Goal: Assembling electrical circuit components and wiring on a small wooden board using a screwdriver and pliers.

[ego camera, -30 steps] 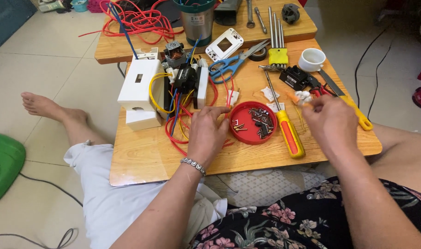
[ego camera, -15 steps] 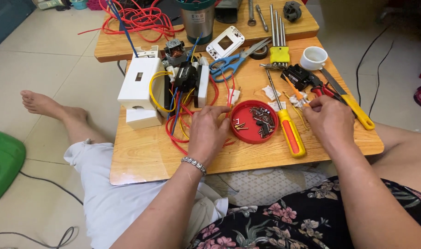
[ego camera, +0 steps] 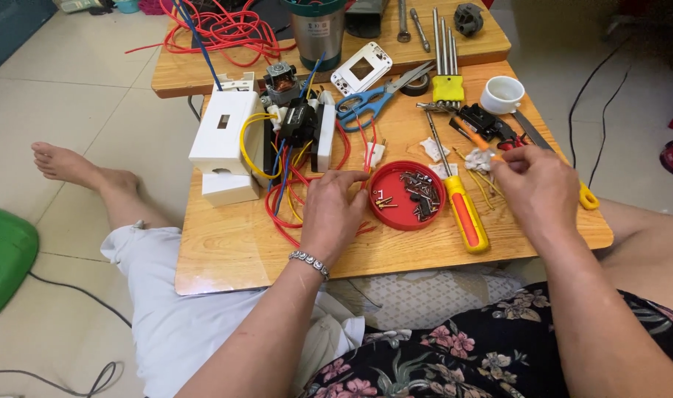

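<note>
My left hand [ego camera: 335, 212] lies palm down on the wooden table [ego camera: 233, 250], over a tangle of red wires [ego camera: 281, 210]. Its fingertips reach the left rim of a red round lid [ego camera: 395, 221] that holds several small screws. My right hand [ego camera: 539, 188] hovers to the right of the lid, fingers pinched on a small orange-handled screwdriver [ego camera: 478, 140] that points up and to the left. A large orange and yellow screwdriver [ego camera: 465, 217] lies between the lid and my right hand. Thin yellow wires [ego camera: 484, 184] lie just left of that hand.
White switch boxes [ego camera: 222, 136] wired to black parts [ego camera: 299, 121] stand at the left. Blue scissors [ego camera: 366, 102], a yellow hex-key set [ego camera: 447, 87], a white cup [ego camera: 502, 94], pliers [ego camera: 491, 125] and a steel tumbler [ego camera: 318, 33] lie further back. A bare leg [ego camera: 85, 173] stretches out on the left.
My right hand has shifted slightly right and up with the small screwdriver. My left hand has stayed on the wires by the red lid.
</note>
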